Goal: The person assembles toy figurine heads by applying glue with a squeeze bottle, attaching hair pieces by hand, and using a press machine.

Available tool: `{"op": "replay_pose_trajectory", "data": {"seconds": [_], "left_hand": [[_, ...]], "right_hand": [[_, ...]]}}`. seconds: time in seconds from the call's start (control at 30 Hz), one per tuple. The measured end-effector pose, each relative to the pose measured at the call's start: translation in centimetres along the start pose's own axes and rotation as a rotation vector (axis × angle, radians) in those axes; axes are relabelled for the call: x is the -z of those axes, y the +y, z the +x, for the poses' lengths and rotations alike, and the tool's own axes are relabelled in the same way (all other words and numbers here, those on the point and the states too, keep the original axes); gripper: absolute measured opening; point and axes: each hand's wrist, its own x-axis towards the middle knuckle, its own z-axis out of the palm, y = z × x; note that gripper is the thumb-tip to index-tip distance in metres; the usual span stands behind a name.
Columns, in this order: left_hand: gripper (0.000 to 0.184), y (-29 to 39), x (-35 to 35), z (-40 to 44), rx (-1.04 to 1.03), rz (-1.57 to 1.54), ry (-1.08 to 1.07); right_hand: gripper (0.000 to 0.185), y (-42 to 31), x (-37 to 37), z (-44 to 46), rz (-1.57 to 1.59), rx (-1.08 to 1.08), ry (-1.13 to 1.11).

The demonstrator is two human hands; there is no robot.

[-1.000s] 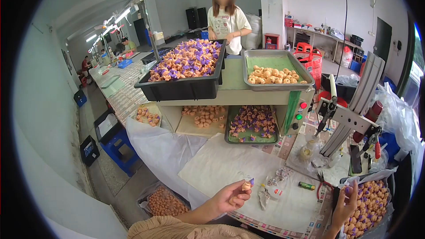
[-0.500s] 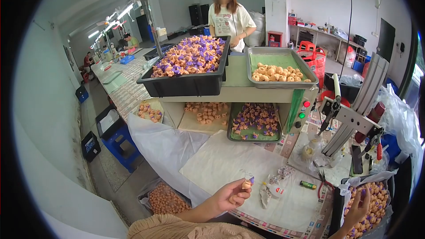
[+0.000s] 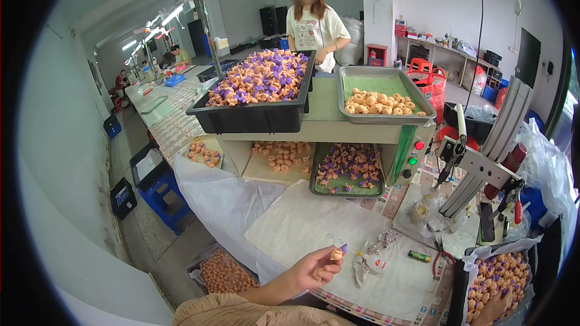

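Observation:
My left hand [image 3: 315,270] is closed in a pinch above the white work sheet [image 3: 290,229]. Between thumb and fingers it grips a small peach-and-purple figure part [image 3: 336,254], its purple side facing right. At the lower right, my right hand [image 3: 496,309] reaches into a lined black bin [image 3: 462,278] full of similar peach and purple parts [image 3: 495,271]. Its fingertips are among the parts, and I cannot make out whether they hold one.
Pliers [image 3: 442,255], a green tube [image 3: 419,256] and a small clear bag lie on the sheet's right side. A press stand [image 3: 483,151] rises behind them. Ahead, a shelf carries a heaped black crate [image 3: 251,118] and a metal tray [image 3: 386,115]. A co-worker [image 3: 314,27] stands beyond.
My right hand has gone down from above the bin into the parts. My left hand stays nearly where it was, still gripping the small figure part.

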Motion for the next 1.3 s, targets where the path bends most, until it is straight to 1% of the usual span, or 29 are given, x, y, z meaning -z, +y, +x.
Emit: {"op": "replay_pose_trajectory", "data": {"seconds": [0.07,0.1,0.13,0.23,0.27,0.37,0.4,0.63,0.67,0.8,0.87,1.0,1.03,1.1,1.13,1.17,1.27,1.3], "left_hand": [[0.029,0.0,0.1,0.0,0.001,-0.008,0.002],[0.029,0.0,0.1,0.0,0.000,-0.009,0.001],[0.028,0.0,0.2,0.0,-0.001,-0.014,-0.001],[0.028,0.1,0.4,-0.1,0.000,-0.027,-0.005],[0.028,0.1,0.6,-0.1,-0.003,-0.026,-0.005],[0.028,0.1,0.7,0.0,-0.009,-0.024,-0.009],[0.028,0.1,0.7,0.0,-0.008,-0.023,-0.008],[0.028,0.0,0.4,-0.1,-0.004,-0.013,-0.007],[0.028,0.1,0.4,-0.1,-0.006,-0.009,-0.001],[0.028,0.1,0.4,-0.1,0.002,-0.009,0.003],[0.028,0.1,0.5,0.0,0.015,-0.021,-0.030],[0.026,0.0,-0.6,-0.2,0.020,-0.004,0.007],[0.026,-0.1,-0.4,-0.1,0.023,-0.003,0.008],[0.026,-0.1,0.1,0.1,0.029,-0.005,-0.011],[0.026,-0.1,0.1,0.1,0.031,-0.006,-0.021],[0.026,-0.1,0.1,0.1,0.031,-0.006,-0.021],[0.026,-0.2,-0.1,0.0,0.032,-0.013,0.002],[0.026,-0.2,-0.1,0.1,0.036,-0.015,0.004]], "right_hand": [[0.027,5.6,-0.5,-1.8,-0.054,0.110,-0.045],[0.027,3.6,0.8,-1.4,-0.080,0.167,-0.066],[0.027,1.5,1.4,-0.9,-0.078,0.169,-0.065],[0.033,-4.8,2.9,-0.1,-0.761,-0.209,-0.317],[0.033,-3.5,2.3,-0.5,-0.763,-0.210,-0.318],[0.043,3.5,-0.7,-2.7,-0.810,0.125,-0.057],[0.043,3.7,-0.8,-2.7,-0.810,0.126,-0.056],[0.038,1.3,-0.1,-2.8,-0.498,-0.361,-0.333],[0.038,0.6,0.1,-2.0,-0.498,-0.362,-0.332],[0.042,-3.2,1.6,-0.8,-0.236,-0.290,-0.192],[0.048,-5.3,2.6,0.2,-0.104,-0.250,-0.125],[0.064,-10.2,5.6,2.0,0.158,-0.186,0.015],[0.064,-11.4,6.4,2.7,0.155,-0.188,0.015],[0.043,-14.0,7.9,4.4,0.021,0.004,0.272],[0.036,-15.2,8.4,4.8,-0.045,0.101,0.401],[0.036,-16.1,8.5,4.7,-0.046,0.101,0.401],[0.030,-18.8,8.4,3.4,0.421,0.115,0.166],[0.025,-20.5,8.3,3.1,0.624,0.204,0.079]]}}
